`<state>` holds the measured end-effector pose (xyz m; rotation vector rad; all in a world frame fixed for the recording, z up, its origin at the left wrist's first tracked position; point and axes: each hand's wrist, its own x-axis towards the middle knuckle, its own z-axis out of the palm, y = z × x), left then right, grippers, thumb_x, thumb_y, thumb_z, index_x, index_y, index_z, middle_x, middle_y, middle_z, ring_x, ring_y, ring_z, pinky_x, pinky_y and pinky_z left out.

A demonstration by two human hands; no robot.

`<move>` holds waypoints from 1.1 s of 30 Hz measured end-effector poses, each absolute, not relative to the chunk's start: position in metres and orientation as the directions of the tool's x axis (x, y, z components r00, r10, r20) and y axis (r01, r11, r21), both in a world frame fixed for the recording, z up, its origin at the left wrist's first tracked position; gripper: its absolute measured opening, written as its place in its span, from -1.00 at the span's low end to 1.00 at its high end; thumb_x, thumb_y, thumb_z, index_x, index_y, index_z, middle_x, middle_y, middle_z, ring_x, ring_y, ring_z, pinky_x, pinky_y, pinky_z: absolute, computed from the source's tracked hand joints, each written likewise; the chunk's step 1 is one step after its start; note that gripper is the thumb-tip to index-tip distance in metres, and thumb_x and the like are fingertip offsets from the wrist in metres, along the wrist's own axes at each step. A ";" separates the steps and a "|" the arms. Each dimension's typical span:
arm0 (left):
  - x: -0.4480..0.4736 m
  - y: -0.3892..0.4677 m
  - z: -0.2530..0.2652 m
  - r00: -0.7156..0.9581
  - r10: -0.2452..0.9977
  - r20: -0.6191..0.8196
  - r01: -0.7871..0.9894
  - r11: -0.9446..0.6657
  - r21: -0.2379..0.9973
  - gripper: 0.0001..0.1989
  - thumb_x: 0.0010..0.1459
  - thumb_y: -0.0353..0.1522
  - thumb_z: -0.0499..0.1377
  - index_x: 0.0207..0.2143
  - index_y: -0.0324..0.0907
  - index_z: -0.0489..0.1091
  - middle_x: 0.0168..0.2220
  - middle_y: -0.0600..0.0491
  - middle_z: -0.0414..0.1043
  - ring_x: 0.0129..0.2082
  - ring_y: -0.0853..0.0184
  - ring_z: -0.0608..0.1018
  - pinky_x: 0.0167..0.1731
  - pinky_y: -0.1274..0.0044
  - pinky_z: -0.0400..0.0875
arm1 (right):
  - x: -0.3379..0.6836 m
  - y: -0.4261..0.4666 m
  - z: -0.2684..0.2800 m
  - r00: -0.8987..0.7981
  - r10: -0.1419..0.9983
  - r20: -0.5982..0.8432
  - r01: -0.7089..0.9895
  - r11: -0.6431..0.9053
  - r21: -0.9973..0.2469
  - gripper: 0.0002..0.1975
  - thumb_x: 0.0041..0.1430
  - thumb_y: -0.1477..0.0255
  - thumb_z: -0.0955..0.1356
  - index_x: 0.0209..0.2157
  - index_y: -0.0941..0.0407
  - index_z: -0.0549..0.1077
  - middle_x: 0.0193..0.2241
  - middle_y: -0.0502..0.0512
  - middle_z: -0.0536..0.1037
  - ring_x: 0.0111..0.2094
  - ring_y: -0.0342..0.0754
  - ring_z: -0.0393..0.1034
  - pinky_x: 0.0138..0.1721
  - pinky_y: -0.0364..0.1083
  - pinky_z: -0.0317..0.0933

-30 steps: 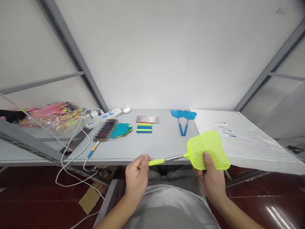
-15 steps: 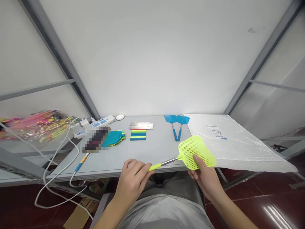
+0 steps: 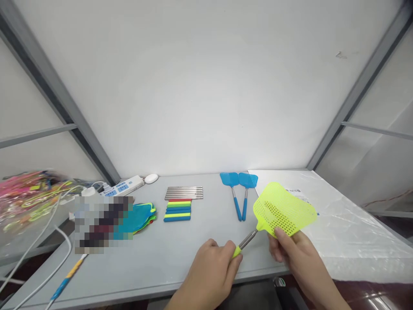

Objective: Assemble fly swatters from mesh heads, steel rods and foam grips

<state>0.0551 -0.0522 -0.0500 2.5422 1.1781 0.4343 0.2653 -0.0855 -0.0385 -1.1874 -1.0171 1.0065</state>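
At the lower right of the frame, a yellow-green swatter is held over the bench, its long axis slanted up rightward; its handle is wrapped by the left hand's grip, its head pinched by the right hand's.

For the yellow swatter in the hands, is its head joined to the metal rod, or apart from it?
Joined, it appears: the metal rod runs up to the swatter head without a visible gap.
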 end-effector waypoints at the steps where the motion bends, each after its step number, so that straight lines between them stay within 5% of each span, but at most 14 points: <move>1: 0.059 -0.045 -0.049 0.570 0.815 0.107 0.672 -0.537 0.509 -0.66 0.36 -0.19 -0.13 -0.40 -0.11 0.27 -0.51 0.08 0.38 -0.48 0.29 0.41 -0.39 0.48 0.23 | 0.267 -0.081 -0.041 0.187 0.974 0.128 -0.006 0.131 -0.991 -0.70 0.19 0.14 0.34 -0.33 0.11 0.48 -0.56 -0.03 0.39 -0.60 -0.16 0.23 -0.48 -0.11 0.25; 5: 0.073 -0.005 -0.048 0.416 0.909 -0.029 0.451 -0.178 0.874 -0.55 0.35 -0.08 -0.18 -0.49 -0.13 0.18 -0.54 0.15 0.22 -0.48 0.36 0.32 -0.46 0.57 0.17 | 0.274 -0.065 -0.060 0.019 0.971 0.238 0.327 0.219 -0.919 -0.67 0.24 0.29 0.31 0.04 -0.03 0.43 -0.23 0.08 0.48 -0.40 -0.10 0.41 -0.27 -0.07 0.36; 8: 0.087 0.032 -0.050 0.344 0.931 -0.127 0.348 -0.001 0.937 -0.52 0.33 -0.05 -0.18 -0.48 -0.14 0.23 -0.56 0.17 0.16 -0.49 0.37 0.29 -0.46 0.58 0.18 | 0.283 -0.055 -0.074 -0.042 0.958 0.283 0.528 0.262 -0.808 -0.74 0.25 0.36 0.30 -0.03 -0.03 0.47 -0.18 0.11 0.48 -0.32 -0.08 0.46 -0.20 -0.09 0.39; 11: 0.102 0.066 -0.053 0.350 0.927 -0.133 0.378 -0.010 0.926 -0.52 0.32 -0.06 -0.16 -0.41 -0.15 0.36 -0.46 0.13 0.33 -0.39 0.34 0.39 -0.33 0.55 0.25 | 0.293 -0.045 -0.082 -0.063 0.942 0.329 0.627 0.294 -0.721 -0.76 0.26 0.40 0.29 -0.06 0.01 0.46 -0.20 0.11 0.50 -0.33 -0.09 0.48 -0.25 -0.13 0.42; 15: 0.114 0.100 -0.055 0.391 0.909 -0.141 0.570 -0.119 0.813 -0.51 0.33 -0.10 -0.19 -0.32 -0.16 0.42 -0.31 0.03 0.50 -0.26 0.27 0.50 -0.25 0.52 0.31 | 0.298 -0.031 -0.094 -0.084 0.925 0.371 0.696 0.321 -0.643 -0.76 0.25 0.45 0.29 -0.07 0.03 0.46 -0.21 0.13 0.52 -0.29 -0.06 0.51 -0.25 -0.14 0.44; 23: 0.138 0.122 -0.040 0.381 0.901 -0.207 0.829 -0.234 0.508 -0.61 0.30 -0.18 -0.11 -0.36 -0.17 0.41 -0.41 -0.10 0.51 -0.37 0.12 0.53 -0.41 0.44 0.26 | 0.285 -0.020 -0.143 -0.088 0.896 0.436 0.785 0.332 -0.523 -0.75 0.16 0.51 0.32 -0.12 0.02 0.49 -0.26 0.12 0.52 -0.28 0.00 0.47 -0.25 -0.07 0.42; 27: 0.155 0.125 -0.030 0.402 0.884 -0.239 0.896 -0.326 0.302 -0.64 0.31 -0.24 -0.12 -0.25 -0.17 0.43 -0.35 -0.11 0.54 -0.30 0.11 0.57 -0.37 0.42 0.32 | 0.285 -0.018 -0.147 -0.071 0.907 0.414 0.770 0.314 -0.555 -0.74 0.14 0.53 0.31 -0.15 0.03 0.50 -0.26 0.14 0.49 -0.26 0.00 0.45 -0.24 -0.07 0.41; 33: 0.170 0.128 -0.033 0.405 0.866 -0.294 0.912 -0.357 0.205 -0.64 0.29 -0.31 -0.06 0.02 -0.20 0.37 -0.32 -0.14 0.56 -0.29 0.06 0.60 -0.39 0.37 0.37 | 0.287 -0.017 -0.141 0.062 0.888 0.456 0.782 0.241 -0.575 -0.75 0.13 0.55 0.33 -0.17 0.01 0.49 -0.22 0.16 0.46 -0.21 0.05 0.42 -0.19 0.00 0.40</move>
